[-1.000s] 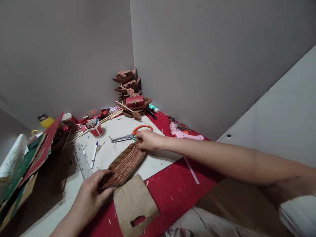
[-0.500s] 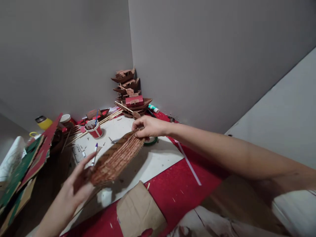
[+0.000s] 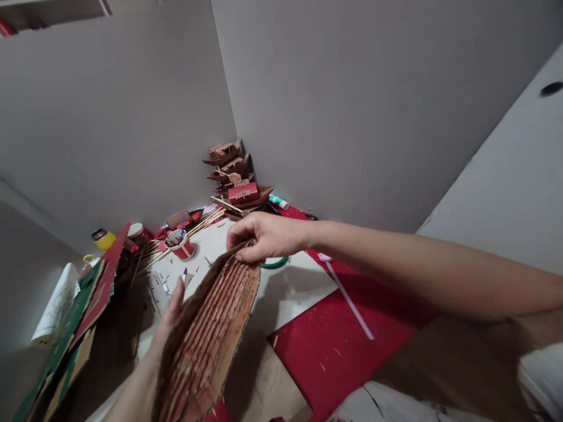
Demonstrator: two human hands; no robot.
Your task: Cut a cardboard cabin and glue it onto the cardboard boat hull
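A long brown corrugated cardboard piece [image 3: 215, 328], ridged and with its left side bent up like a boat hull, slants across the view above the table. At its far end, my right hand [image 3: 253, 237] pinches the tip between thumb and fingers. My left hand [image 3: 165, 328] lies against its left side, one digit stretched upward; the other fingers are hidden behind the cardboard. Just beyond my right hand is a green ring [image 3: 275, 262], perhaps a tape roll. A paper cup [image 3: 182, 249] with a blue-handled brush stands farther back.
Model boats [image 3: 244, 196] are stacked in the wall corner. Thin wooden sticks [image 3: 204, 224] lie beside them. Painted cardboard sheets [image 3: 94, 299], a white paper roll [image 3: 55, 308] and a yellow bottle [image 3: 104, 239] are at left. Red sheeting [image 3: 316, 328] and a clear strip [image 3: 352, 308] lie at right.
The cardboard piece has come closer and tipped steeper, with its left side now bent up. My left hand has moved in against that side. The view has shifted somewhat.
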